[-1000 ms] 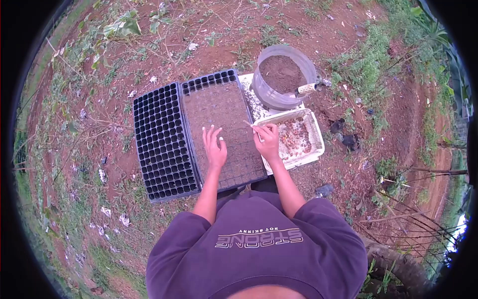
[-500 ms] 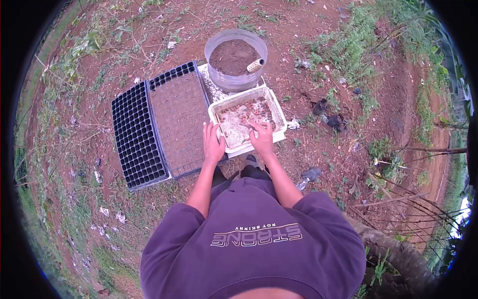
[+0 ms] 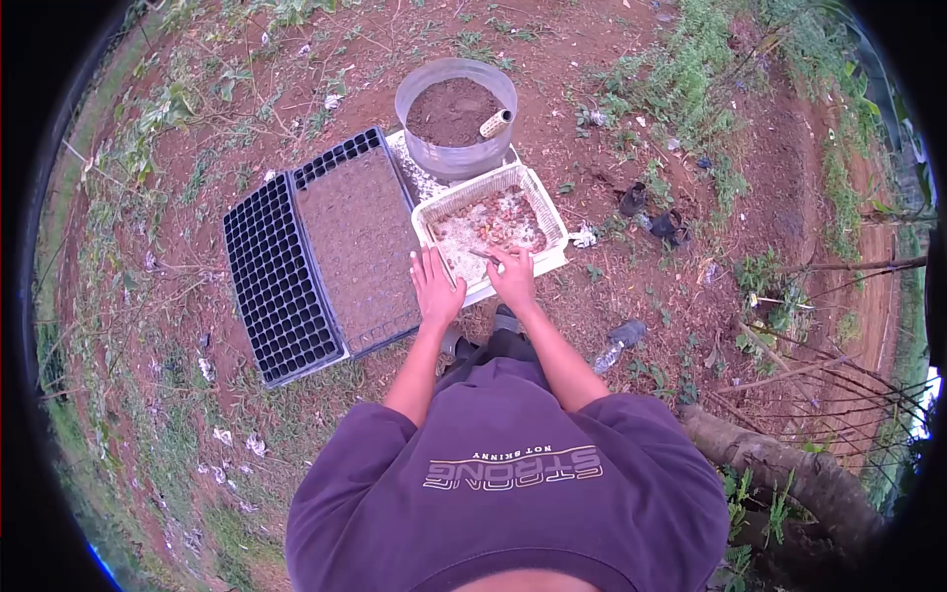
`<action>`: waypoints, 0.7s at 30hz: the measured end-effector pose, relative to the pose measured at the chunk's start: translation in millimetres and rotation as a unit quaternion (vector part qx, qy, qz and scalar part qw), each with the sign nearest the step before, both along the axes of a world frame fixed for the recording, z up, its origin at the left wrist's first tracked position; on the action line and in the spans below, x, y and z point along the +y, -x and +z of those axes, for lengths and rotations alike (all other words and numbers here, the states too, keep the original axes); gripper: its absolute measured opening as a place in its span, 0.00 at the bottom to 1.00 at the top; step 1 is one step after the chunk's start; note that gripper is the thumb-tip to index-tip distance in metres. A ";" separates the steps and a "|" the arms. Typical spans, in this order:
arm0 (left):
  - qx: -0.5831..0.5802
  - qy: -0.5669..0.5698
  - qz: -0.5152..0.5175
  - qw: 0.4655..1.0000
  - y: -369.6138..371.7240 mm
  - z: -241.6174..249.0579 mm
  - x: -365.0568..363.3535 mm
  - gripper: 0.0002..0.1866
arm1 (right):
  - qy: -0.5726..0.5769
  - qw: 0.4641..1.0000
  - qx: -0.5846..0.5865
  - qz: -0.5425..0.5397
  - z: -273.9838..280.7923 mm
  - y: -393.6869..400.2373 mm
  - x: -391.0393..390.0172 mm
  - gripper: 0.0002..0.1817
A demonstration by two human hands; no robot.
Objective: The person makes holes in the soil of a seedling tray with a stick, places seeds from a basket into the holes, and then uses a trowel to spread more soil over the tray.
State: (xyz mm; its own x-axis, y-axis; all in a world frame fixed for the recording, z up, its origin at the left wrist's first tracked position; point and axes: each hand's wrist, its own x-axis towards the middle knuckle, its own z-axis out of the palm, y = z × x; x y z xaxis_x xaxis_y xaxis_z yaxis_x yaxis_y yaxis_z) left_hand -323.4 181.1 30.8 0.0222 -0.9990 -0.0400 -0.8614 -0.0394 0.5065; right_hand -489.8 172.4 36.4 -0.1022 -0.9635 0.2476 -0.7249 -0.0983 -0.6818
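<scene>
A cream plastic basket [image 3: 546,202] with slatted walls stands in front of me. Small reddish and pale bits [image 3: 508,225] lie in it, mostly toward its far and right parts, over a whitish bottom. My right hand [image 3: 512,280] is at the basket's near side, closed on a thin dark stick-like tool [image 3: 481,254] that points left over the basket. Its exact kind is too small to tell. My left hand [image 3: 436,288] rests at the basket's near left corner, fingers stretched out and apart, holding nothing.
Left of the basket lie a soil-filled seedling tray [image 3: 355,237] and an unfilled black seedling tray [image 3: 279,281]. Behind it, a clear round tub [image 3: 457,158] holds soil and a pale perforated cylinder [image 3: 496,123]. A plastic bottle [image 3: 619,345] lies right of my feet; a thick log [image 3: 779,459] is nearby.
The bits have shifted toward the basket's right side, leaving more whitish bottom bare. The thin tool shows more clearly in my right hand. My left hand has moved slightly right.
</scene>
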 end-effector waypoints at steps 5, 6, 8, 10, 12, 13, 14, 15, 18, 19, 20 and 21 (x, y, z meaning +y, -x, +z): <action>0.016 -0.020 0.003 1.000 -3.4 1.2 0.2 0.48 | -0.047 0.998 0.029 -0.040 -5.6 -21.0 -5.9 0.10; 0.023 -0.013 -0.003 1.000 -4.7 2.5 -0.6 0.47 | -0.058 0.997 0.034 -0.038 -9.4 -22.7 -9.9 0.09; 0.006 -0.008 -0.007 1.000 -7.7 3.2 -3.1 0.46 | -0.073 0.996 0.045 -0.036 -13.6 -25.7 -11.3 0.08; -0.007 -0.013 -0.020 1.000 -10.9 5.6 -5.5 0.45 | -0.081 0.995 0.040 -0.044 -11.9 -28.9 -14.8 0.08; -0.012 -0.008 -0.021 1.000 -12.6 1.6 -5.2 0.44 | -0.074 0.996 0.012 -0.056 -10.4 -29.3 -22.8 0.09; -0.017 -0.001 -0.025 1.000 -12.4 0.6 -6.8 0.44 | -0.073 0.996 0.012 -0.056 -8.9 -30.4 -26.5 0.09; -0.017 0.001 -0.023 1.000 -12.0 1.4 -8.1 0.44 | -0.050 0.997 -0.012 -0.055 -13.4 -31.3 -30.9 0.09; -0.019 0.001 -0.026 0.999 -12.0 2.7 -8.0 0.44 | -0.026 0.998 -0.037 -0.054 -17.4 -32.0 -35.5 0.09; -0.028 0.011 -0.018 0.999 -11.1 5.9 -10.5 0.43 | -0.060 0.998 0.007 -0.016 -17.0 -30.3 -41.4 0.10; -0.034 0.011 -0.015 0.999 -9.4 6.0 -9.7 0.43 | -0.063 0.995 0.070 0.015 -15.5 -28.1 -38.2 0.10; -0.031 0.034 -0.010 0.999 -7.8 6.6 -11.0 0.42 | -0.058 0.996 0.071 0.016 -13.7 -26.1 -35.5 0.10; -0.030 0.038 -0.010 0.999 -7.3 6.2 -11.5 0.42 | -0.063 0.996 0.065 0.028 -12.7 -24.4 -31.2 0.11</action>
